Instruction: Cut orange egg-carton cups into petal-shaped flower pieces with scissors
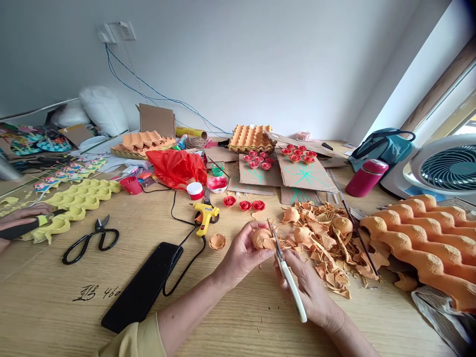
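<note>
My left hand [241, 255] pinches an orange egg-carton cup [262, 239] between thumb and fingers. In my right hand [307, 287] is a pair of white-handled scissors [292, 290], its blades against the right edge of the cup. Just beyond, a heap of orange carton scraps [329, 248] lies with several cut cups among it. A trimmed cup with petal-like edges [217, 241] sits left of my left hand. Behind it rests a yellow glue gun [204, 216]. Three red carton roses [244, 205] stand in a row farther back.
An orange egg tray [420, 238] is at right, near a pink bottle [366, 177] and a fan [446, 168]. A phone [143, 287] and black scissors [92, 240] lie left. Another person's hand [28, 215] holds a cutter by a yellow tray [82, 198]. Cardboard [305, 173] bears red roses.
</note>
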Demonstrator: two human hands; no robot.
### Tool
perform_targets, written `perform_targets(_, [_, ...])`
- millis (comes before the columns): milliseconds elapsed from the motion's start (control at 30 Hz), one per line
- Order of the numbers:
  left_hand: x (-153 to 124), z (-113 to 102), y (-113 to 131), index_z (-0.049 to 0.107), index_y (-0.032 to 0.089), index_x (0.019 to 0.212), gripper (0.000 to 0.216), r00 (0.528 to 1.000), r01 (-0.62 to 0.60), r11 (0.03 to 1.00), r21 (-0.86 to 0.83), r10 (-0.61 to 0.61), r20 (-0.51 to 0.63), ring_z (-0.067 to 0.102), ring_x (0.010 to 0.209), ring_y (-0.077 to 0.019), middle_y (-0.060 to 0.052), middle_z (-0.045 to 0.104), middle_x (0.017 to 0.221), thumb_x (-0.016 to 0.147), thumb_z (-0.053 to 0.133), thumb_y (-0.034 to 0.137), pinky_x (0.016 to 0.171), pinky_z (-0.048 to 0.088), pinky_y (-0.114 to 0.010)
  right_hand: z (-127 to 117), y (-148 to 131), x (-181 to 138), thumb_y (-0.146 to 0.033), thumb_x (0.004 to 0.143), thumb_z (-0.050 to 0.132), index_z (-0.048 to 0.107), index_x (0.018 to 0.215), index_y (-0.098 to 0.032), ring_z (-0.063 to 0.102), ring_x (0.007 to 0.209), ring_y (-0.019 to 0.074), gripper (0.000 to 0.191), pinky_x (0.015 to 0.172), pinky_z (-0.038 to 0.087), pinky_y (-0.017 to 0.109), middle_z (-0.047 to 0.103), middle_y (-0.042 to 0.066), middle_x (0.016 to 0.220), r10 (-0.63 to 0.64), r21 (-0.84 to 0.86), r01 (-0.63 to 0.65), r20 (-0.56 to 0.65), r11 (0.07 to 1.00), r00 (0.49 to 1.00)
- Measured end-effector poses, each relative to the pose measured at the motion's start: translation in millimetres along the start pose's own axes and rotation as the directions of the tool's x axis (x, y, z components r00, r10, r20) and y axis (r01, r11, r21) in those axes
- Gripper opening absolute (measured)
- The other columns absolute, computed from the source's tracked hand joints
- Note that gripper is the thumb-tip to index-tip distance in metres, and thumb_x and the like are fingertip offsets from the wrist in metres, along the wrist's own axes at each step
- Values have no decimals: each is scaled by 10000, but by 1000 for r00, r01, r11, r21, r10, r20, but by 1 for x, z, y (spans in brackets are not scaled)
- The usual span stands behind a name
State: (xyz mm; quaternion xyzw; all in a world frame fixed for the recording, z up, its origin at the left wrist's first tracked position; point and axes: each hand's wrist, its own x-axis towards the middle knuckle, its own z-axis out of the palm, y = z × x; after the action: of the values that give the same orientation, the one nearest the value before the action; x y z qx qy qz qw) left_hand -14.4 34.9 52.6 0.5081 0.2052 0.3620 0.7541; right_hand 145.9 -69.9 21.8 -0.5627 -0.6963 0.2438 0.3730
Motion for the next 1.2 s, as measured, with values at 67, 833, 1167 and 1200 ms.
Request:
perform_targets(67, [0,-1,2,562,209,1104,507,999,-1,1000,-9,2,34,597,799,-125,-1,650,935,690,853,239,733,452,-234,0,0,0,-479,963,420,478,888,-226,485,865,249,270,770,421,388,533,46,870,-5,3,5,-3,1000,1000])
perform_targets(833, [0,-3,10,597,232,1131,469,997,-58,996,-68,61,46,593,880,-148,-6,671,950,729,838,254,839,425,-275,-3,-6,-1,-431,962,434,474,792,-230,480,751,207,266,676,418,340,535,28,774,-45,21,46,-65,999,997])
perform_targets(1167, [1,-6,9,590,220,1111,415,991,-66,998,1,65,120,594,888,-139,-15,649,966,764,816,252,845,447,-267,-2,-7,1,-440,919,476,449,825,-234,546,869,261,228,781,473,417,597,64,874,-107,-132,88,-144,987,984])
perform_targets(1200, [1,-7,9,589,218,1113,411,989,-70,997,16,68,128,596,896,-141,-19,646,974,769,812,247,847,450,-267,-3,-8,1,-443,916,475,453,840,-234,554,898,272,224,811,472,436,604,68,888,-116,-145,95,-146,985,982])
